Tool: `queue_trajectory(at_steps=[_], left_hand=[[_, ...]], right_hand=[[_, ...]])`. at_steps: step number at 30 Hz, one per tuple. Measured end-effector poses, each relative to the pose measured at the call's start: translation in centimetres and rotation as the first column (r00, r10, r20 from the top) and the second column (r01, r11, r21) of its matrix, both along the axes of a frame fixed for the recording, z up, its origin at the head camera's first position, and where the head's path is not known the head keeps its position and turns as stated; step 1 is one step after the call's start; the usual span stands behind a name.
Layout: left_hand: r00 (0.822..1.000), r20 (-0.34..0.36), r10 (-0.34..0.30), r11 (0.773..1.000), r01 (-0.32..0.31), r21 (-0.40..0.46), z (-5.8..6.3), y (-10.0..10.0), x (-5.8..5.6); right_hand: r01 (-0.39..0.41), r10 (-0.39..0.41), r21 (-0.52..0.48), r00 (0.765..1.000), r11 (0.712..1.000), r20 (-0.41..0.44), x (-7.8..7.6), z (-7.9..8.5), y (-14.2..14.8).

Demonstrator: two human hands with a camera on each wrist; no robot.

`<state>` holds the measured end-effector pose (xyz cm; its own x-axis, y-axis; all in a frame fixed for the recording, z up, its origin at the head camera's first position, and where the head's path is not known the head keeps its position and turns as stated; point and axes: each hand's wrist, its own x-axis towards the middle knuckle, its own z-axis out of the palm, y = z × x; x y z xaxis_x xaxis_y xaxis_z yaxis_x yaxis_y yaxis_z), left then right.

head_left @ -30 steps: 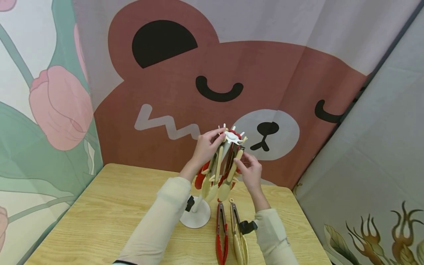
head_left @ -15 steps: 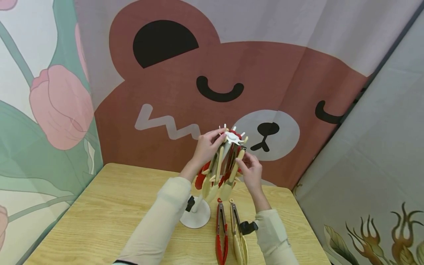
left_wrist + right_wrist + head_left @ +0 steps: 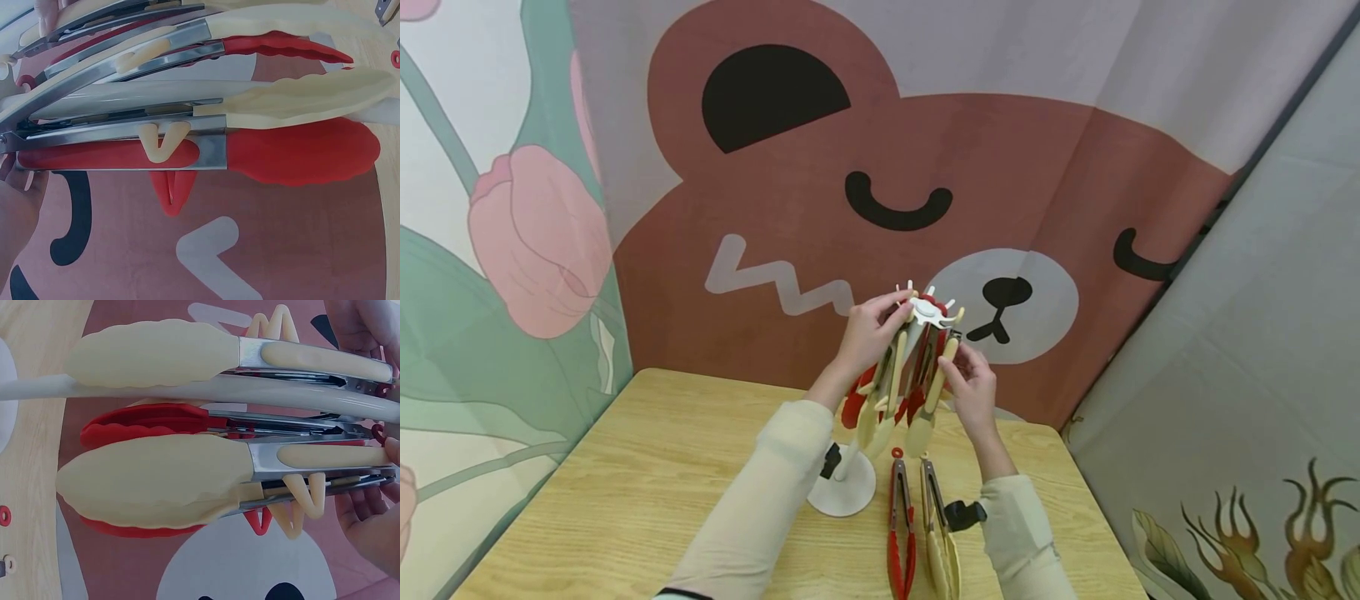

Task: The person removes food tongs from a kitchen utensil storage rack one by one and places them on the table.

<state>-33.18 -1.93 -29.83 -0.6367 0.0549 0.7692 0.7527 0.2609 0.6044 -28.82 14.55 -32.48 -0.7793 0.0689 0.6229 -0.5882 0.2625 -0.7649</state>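
Observation:
A white stand with a hooked top [image 3: 927, 312] bears several kitchen tongs, which hang from it. My left hand [image 3: 868, 333] grips the left edge of that top between thumb and fingers. On the right side my right hand [image 3: 973, 387] pinches the upper handle of cream-tipped tongs [image 3: 156, 478], which hang tilted, heads down. Beside them are red-tipped tongs [image 3: 150, 425] and other cream-tipped tongs [image 3: 150, 353]. In the left wrist view, red tongs [image 3: 300, 153] hang next to cream tongs [image 3: 306, 100], with V-shaped stands on their handles.
The stand's round white base [image 3: 842, 502] rests on the wooden table [image 3: 700, 467]. Red tongs [image 3: 895, 558] and cream tongs [image 3: 942, 558] lie side by side on the table in front of me. Behind hangs a curtain [image 3: 1000, 167] with a bear print.
My right hand has moved slightly to the right, and the cream tongs it holds have shifted right with it, away from the stand's pole. My left hand stays in place.

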Motion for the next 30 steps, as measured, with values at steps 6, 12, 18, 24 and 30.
queue_trajectory(at_steps=[6,12,18,24,30], left_hand=[[1.0,0.006,-0.007,1.0,0.007,0.006,0.0,0.0,0.0],[1.0,0.004,-0.004,1.0,0.004,0.008,-0.1,0.0,-0.1],[1.0,-0.002,-0.013,1.0,0.013,0.005,-0.1,0.0,-0.2],[1.0,-0.004,-0.015,1.0,0.015,0.011,0.0,0.0,-0.2],[1.0,-0.002,-0.016,1.0,0.016,0.018,-0.1,0.0,-0.2]], right_hand=[[-0.011,0.011,0.004,1.0,1.0,0.008,0.1,0.0,0.2],[-0.036,0.036,-0.005,0.999,0.999,-0.022,-0.2,-0.1,0.5],[-0.059,0.059,-0.018,0.998,0.998,-0.038,-1.3,-1.1,1.1],[-0.045,0.043,-0.027,0.998,0.999,-0.052,-2.2,-1.8,1.7],[-0.047,0.046,-0.05,0.999,0.998,-0.02,-1.8,-1.5,1.8]])
